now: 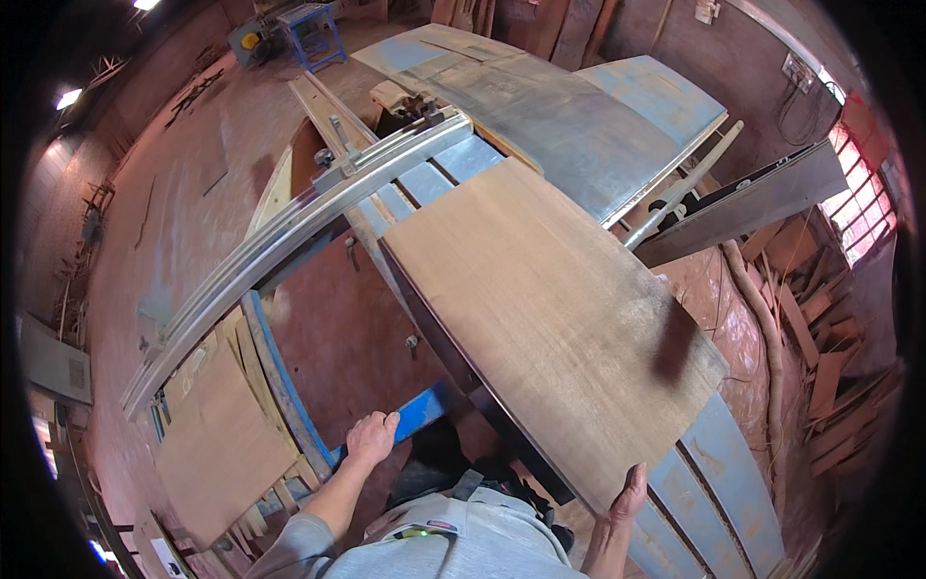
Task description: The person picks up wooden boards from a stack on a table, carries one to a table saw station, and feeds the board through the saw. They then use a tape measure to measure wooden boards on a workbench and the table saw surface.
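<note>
My left hand is closed around the blue metal bar of the saw's side frame. At the near corner of a large wooden panel, my right hand rests against the edge with its thumb up. The panel lies flat on the metal table of a sliding table saw. Beyond its far edge runs a long aluminium fence with a metal stop. The saw blade cannot be made out.
A second wooden panel lies at the left on wooden strips. A wide worn outfeed table stands beyond the saw. Right of it are a grey overhead guard arm, a hose and heaped wood offcuts.
</note>
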A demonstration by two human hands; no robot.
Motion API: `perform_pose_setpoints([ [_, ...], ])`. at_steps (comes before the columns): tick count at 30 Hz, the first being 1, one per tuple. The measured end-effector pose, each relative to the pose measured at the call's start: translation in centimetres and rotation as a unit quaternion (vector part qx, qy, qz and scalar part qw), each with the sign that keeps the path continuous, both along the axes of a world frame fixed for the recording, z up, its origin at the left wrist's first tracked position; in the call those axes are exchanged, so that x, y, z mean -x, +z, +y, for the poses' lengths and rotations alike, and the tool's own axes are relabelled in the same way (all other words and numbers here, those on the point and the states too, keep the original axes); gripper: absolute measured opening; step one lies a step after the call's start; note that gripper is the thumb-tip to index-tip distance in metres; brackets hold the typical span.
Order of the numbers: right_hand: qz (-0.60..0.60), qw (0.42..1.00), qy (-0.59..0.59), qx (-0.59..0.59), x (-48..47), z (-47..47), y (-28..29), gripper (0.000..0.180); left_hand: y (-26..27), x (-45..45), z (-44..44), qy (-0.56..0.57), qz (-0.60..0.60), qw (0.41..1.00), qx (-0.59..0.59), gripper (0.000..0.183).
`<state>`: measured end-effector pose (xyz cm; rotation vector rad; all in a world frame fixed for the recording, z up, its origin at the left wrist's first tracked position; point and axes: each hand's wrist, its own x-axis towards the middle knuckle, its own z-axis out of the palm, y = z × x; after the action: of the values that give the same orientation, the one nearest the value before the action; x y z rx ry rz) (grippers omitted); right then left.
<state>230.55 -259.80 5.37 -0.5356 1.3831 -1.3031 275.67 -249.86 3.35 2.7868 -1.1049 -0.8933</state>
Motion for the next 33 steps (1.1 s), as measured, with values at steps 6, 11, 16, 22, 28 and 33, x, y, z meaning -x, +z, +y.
perform_pose_setpoints([
  [6,-0.024,1.0,0.01,-0.005,-2.5,-3.1,-1.2,0.048,0.3,-0.5,0.0,-0.006,0.027,1.0,0.0,0.057],
  [11,-0.063,0.997,-0.015,-0.031,-7.2,-6.5,1.2,0.052,1.0,-1.4,-1.1,-0.022,0.081,0.994,-0.068,0.059],
  [16,-0.064,0.997,0.013,-0.034,-8.3,-8.2,0.8,0.055,1.6,-3.1,-2.0,-0.085,0.139,0.979,-0.125,0.063],
  [22,-0.033,0.999,0.011,-0.017,-7.0,-8.9,-2.1,0.057,2.4,-4.6,-4.1,-0.127,0.198,0.952,-0.193,0.062],
  [28,-0.008,0.998,-0.022,-0.065,-9.7,-9.5,0.8,0.052,2.5,-6.0,-5.5,-0.162,0.225,0.926,-0.257,0.062],
  [33,-0.028,0.994,0.055,-0.094,-10.1,-10.3,2.2,0.056,4.9,-8.5,-9.4,-0.226,0.217,0.914,-0.259,0.054],
])
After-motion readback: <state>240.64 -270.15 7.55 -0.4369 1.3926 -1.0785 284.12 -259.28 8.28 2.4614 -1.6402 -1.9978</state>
